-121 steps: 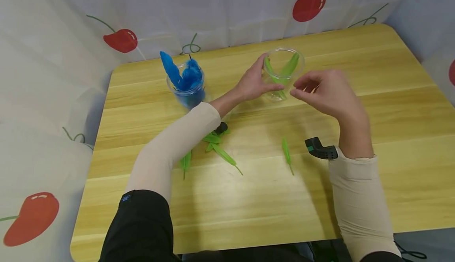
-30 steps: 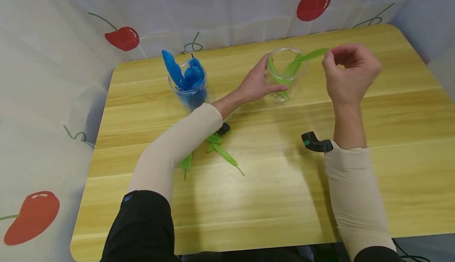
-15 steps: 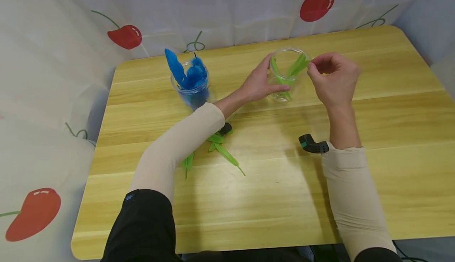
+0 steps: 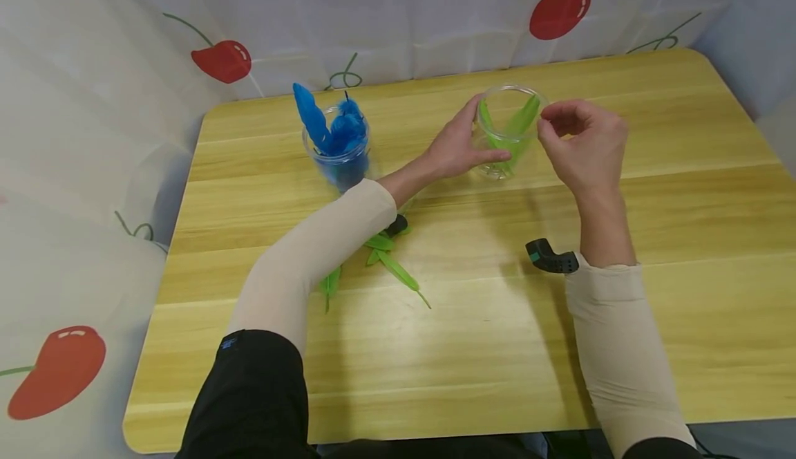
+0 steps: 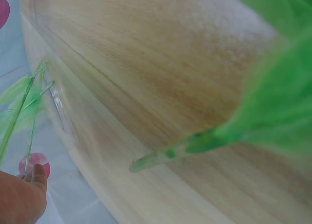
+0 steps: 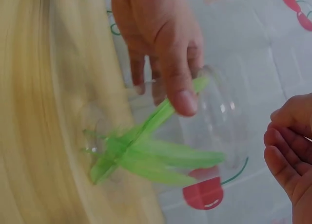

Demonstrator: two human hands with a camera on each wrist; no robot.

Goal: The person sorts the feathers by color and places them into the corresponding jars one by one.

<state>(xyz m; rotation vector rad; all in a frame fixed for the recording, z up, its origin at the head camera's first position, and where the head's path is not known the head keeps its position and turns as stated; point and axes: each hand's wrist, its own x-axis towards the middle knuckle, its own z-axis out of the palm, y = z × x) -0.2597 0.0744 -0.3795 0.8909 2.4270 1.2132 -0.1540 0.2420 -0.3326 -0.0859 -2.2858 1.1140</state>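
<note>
My left hand (image 4: pixel 457 144) grips a clear plastic cup (image 4: pixel 511 86), with the fingers behind it and the thumb across its front. Green feathers (image 4: pixel 521 119) stand inside the cup and fan out toward the rim. Just right of that rim hovers my right hand (image 4: pixel 587 137). In the right wrist view, the right hand (image 6: pixel 292 151) has loosely curled fingers, and no feather shows between them. More green feathers (image 4: pixel 398 271) lie on the table by the left forearm, which hides part of them. One large green feather (image 5: pixel 273 97) is close to the left wrist camera.
A second clear cup (image 4: pixel 345 169) packed with blue feathers (image 4: pixel 311 117) stands left of the left hand. The wooden table (image 4: pixel 466 369) meets a cherry-print curtain (image 4: pixel 398 16) at the back. Black wrist cameras (image 4: pixel 550 258) are on both sleeves.
My right hand picked up the single green feather from the table, brought it over the cup rim and let it go inside. The left hand has kept its grip on the cup.
</note>
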